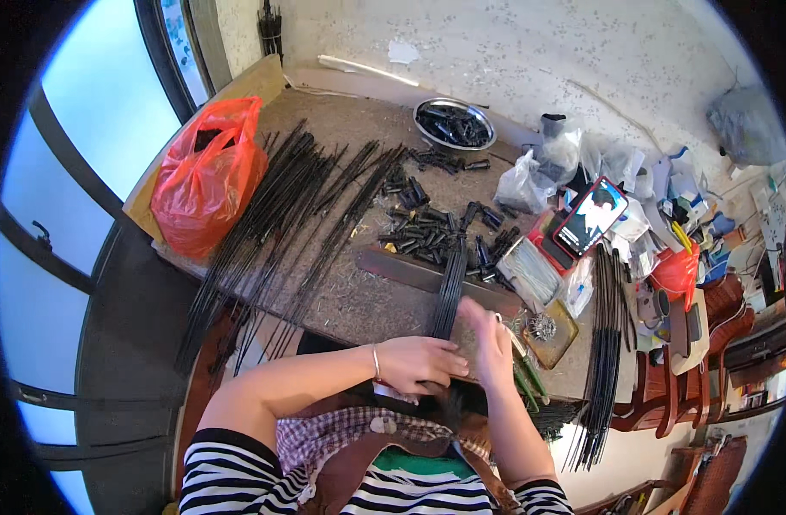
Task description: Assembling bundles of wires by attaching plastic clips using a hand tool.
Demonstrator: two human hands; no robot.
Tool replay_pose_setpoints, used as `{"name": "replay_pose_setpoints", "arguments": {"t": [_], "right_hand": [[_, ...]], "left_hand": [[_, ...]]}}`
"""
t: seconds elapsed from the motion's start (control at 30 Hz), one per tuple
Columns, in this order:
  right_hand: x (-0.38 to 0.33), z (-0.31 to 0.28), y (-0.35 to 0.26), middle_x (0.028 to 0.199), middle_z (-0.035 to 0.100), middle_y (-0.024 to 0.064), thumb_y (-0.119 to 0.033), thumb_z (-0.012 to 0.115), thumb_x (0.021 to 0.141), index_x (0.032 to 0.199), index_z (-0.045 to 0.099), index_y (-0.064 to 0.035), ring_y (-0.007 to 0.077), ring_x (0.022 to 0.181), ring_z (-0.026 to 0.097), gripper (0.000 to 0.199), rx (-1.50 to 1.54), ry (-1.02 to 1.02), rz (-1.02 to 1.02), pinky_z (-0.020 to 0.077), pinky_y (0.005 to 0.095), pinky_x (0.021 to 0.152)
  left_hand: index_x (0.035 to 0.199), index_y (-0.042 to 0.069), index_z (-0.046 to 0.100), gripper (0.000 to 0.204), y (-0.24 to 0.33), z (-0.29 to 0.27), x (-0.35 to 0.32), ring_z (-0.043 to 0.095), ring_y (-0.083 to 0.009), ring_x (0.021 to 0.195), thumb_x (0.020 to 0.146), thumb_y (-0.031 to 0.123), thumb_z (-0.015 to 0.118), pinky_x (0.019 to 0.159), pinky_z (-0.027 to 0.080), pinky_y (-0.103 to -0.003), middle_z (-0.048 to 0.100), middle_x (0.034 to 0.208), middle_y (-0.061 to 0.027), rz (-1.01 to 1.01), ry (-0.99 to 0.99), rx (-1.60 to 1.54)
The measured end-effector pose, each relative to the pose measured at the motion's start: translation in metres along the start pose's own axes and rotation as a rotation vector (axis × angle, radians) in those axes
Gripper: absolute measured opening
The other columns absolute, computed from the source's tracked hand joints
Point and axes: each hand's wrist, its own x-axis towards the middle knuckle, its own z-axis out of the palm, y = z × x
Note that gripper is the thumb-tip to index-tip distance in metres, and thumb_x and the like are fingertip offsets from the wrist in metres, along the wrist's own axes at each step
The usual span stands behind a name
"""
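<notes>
My left hand (420, 364) lies over the lower part of a bundle of thin black rods (449, 296), with its fingers curled round it at the table's front edge. Dark ends of the bundle show below that hand, by my lap. To the right of the bundle my right hand (487, 345) is held up, fingers stretched out together and holding nothing. The bundle's far end rests over a low wooden strip (393, 268), near a heap of short black tubular pieces (423, 233).
Many long black rods (273, 206) lie at left beside a red plastic bag (208, 189). A metal bowl (416, 129) of black pieces stands at the back. At right are a phone (590, 216), a tray of thin pale sticks (530, 270), green-handled pliers (530, 378) and more rods (603, 343).
</notes>
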Motion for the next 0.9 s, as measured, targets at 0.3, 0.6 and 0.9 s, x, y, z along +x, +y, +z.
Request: {"name": "replay_pose_setpoints", "arguments": {"t": [0.3,0.6,0.9], "right_hand": [[-0.067,-0.012,-0.058,0.075,0.057,0.0084,0.001,0.056,0.064,0.080,0.056,0.0039,0.0110,0.064,0.052,0.016,-0.189,-0.183,0.007,0.0417,0.0226,0.062],[-0.055,-0.024,-0.088,0.078,0.057,0.0071,-0.001,0.053,0.066,0.085,0.054,0.0007,0.0097,0.071,0.052,0.019,-0.102,-0.360,-0.115,0.0413,0.0220,0.066],[-0.059,-0.018,-0.082,0.076,0.057,0.0089,-0.002,0.054,0.067,0.079,0.056,0.0034,0.0119,0.071,0.053,0.013,-0.206,-0.299,-0.166,0.0418,0.0229,0.064]], "left_hand": [[0.102,0.005,0.041,0.040,0.028,0.001,0.011,0.047,-0.0285,0.079,0.067,0.021,0.052,0.073,0.038,-0.033,0.049,0.084,-0.0145,-0.212,0.206,-0.256],[0.081,0.009,0.055,0.020,0.023,0.017,0.010,0.049,-0.0261,0.070,0.068,0.023,0.052,0.064,0.039,-0.033,0.053,0.076,-0.0093,-0.171,0.325,-0.191],[0.088,0.009,0.052,0.026,0.029,0.019,0.006,0.047,-0.0250,0.084,0.067,0.024,0.054,0.073,0.037,-0.030,0.051,0.088,-0.0096,-0.272,0.237,-0.330]]}}
